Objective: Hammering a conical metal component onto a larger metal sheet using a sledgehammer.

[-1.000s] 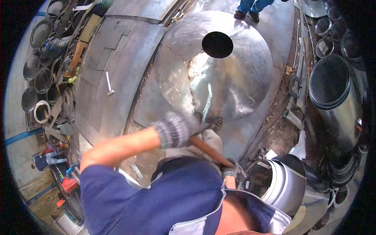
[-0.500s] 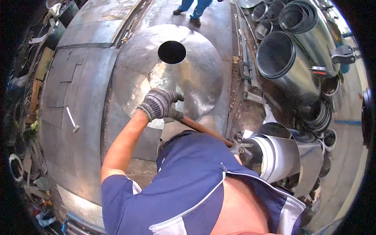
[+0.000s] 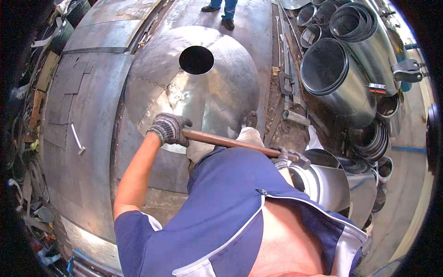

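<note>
A long-handled hammer (image 3: 230,140) with a brown wooden handle lies crosswise in front of my body. My left hand (image 3: 170,129), in a grey and black knitted glove, is closed at the handle's left end. My right hand (image 3: 281,159), also gloved, grips the handle close to the dark metal head (image 3: 302,160) and is partly hidden by it. Beyond the hammer, a large shiny sheet-metal cone (image 3: 226,87) with a round dark hole at its top rests on the floor plates. A line of marks runs down its left side. My shoe (image 3: 250,120) is against its near right edge.
Rolled metal sheets (image 3: 330,69) and tubes stand along the right. A C-clamp (image 3: 286,84) lies beside the floor plate. On the left plates (image 3: 99,115) lies a small hammer (image 3: 77,138). Another person's legs (image 3: 228,9) are at the far edge.
My left hand has moved left with the handle end. The hammer lies more level across me, and its head shows more clearly by my right hand. The view has shifted slightly.
</note>
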Tool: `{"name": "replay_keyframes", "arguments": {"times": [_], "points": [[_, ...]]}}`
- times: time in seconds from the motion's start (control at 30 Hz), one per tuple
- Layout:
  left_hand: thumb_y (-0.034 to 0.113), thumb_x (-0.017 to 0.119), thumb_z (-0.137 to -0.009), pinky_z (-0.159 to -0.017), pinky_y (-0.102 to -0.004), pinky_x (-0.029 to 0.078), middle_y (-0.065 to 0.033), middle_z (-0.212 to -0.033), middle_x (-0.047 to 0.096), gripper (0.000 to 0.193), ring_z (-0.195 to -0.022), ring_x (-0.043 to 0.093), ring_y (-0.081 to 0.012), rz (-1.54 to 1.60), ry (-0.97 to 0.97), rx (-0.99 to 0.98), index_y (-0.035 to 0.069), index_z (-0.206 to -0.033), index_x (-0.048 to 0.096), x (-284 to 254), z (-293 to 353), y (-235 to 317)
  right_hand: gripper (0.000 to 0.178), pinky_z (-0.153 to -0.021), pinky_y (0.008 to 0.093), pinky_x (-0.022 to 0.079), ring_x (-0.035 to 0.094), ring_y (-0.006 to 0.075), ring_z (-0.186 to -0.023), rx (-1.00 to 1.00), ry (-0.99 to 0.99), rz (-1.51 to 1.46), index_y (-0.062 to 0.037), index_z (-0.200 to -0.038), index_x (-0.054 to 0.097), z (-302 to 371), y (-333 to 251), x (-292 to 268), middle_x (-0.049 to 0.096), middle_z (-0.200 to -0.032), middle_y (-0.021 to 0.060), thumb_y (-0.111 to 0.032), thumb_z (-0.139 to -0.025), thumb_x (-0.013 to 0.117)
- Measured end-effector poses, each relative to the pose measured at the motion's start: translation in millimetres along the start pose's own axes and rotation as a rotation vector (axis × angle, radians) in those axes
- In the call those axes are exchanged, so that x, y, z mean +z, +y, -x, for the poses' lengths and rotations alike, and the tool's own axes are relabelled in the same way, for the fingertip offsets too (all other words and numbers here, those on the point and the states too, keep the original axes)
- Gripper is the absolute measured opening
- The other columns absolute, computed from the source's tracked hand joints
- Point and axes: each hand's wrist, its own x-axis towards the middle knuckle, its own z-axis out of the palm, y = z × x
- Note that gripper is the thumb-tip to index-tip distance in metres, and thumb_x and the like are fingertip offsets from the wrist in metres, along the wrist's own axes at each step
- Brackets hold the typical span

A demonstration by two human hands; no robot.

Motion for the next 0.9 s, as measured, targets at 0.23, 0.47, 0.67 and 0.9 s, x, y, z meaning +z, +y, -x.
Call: {"name": "replay_keyframes", "arguments": {"times": [0.23,0.47,0.67,0.9], "points": [[0.052,0.084,-0.060,-0.089,-0.0447,0.057,-0.0183,-0.107,0.075,0.079,-0.101,0.072,-0.0338,0.019,-0.080,0.124,0.018,-0.130,0.070,23,-171,70,0.024,-0.089,0.0488,0.054,0.066,0.0311,-0.085,-0.502,-0.163,0.283,-0.0064,-0.086,0.067,39,-157,63,0.070,-0.086,0.0127,-0.030,-0.084,0.065],[0.038,0.084,-0.071,-0.096,-0.0455,0.055,-0.0185,-0.118,0.072,0.073,-0.110,0.069,-0.0369,0.359,0.179,0.505,0.021,-0.137,0.058,-22,-315,292,0.043,-0.084,0.0416,0.053,0.065,0.0230,-0.086,-0.946,-0.405,0.355,-0.0077,-0.099,0.066,79,-445,183,0.068,-0.089,0.0083,-0.049,-0.098,0.054],[0.033,0.080,-0.077,-0.089,-0.0458,0.057,-0.0220,-0.108,0.073,0.060,-0.101,0.071,-0.0386,0.524,0.357,0.454,0.014,-0.131,0.060,-124,-403,371,0.020,-0.083,0.0338,0.051,0.060,0.0204,-0.084,-1.146,-0.318,0.775,-0.0098,-0.108,0.059,-65,-552,342,0.062,-0.092,0.0051,-0.028,-0.102,0.054],[0.034,0.073,-0.076,-0.092,-0.0482,0.055,-0.0280,-0.111,0.071,0.059,-0.109,0.068,-0.0433,0.599,0.313,-0.098,0.004,-0.126,0.061,-27,-459,239,0.031,-0.070,0.0381,0.053,0.062,0.0228,-0.068,-0.546,-0.576,0.856,-0.0059,-0.085,0.065,-297,-200,436,0.067,-0.072,0.0099,-0.035,-0.094,0.060]]}}
